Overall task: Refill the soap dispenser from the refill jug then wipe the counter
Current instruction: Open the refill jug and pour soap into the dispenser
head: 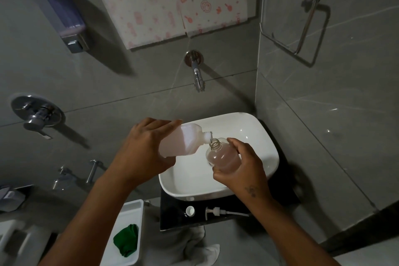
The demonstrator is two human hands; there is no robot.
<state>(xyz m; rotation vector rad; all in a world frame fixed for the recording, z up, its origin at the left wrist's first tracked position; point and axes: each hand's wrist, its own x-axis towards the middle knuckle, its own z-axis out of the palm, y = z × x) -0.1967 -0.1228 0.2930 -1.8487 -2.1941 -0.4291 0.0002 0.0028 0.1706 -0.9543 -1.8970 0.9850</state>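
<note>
My left hand (146, 147) grips the translucent refill jug (183, 139) and tips it to the right, its spout over the threaded neck of the clear soap dispenser bottle (223, 155). My right hand (241, 168) holds that bottle from below, tilted, above the white sink basin (265, 136). Pinkish liquid fills part of the bottle. The dispenser's pump head (218, 211) and a white jug cap (190, 210) lie on the black counter (172, 220) in front of the basin. A green cloth (127, 239) rests in a white tray (131, 211) at lower left.
A chrome tap (197, 71) juts from the grey wall above the basin. A wall-mounted soap dispenser (62, 15) hangs at upper left, a mixer valve (36, 114) at left, a towel ring (306, 17) at right. A patterned sheet (172, 0) covers the mirror.
</note>
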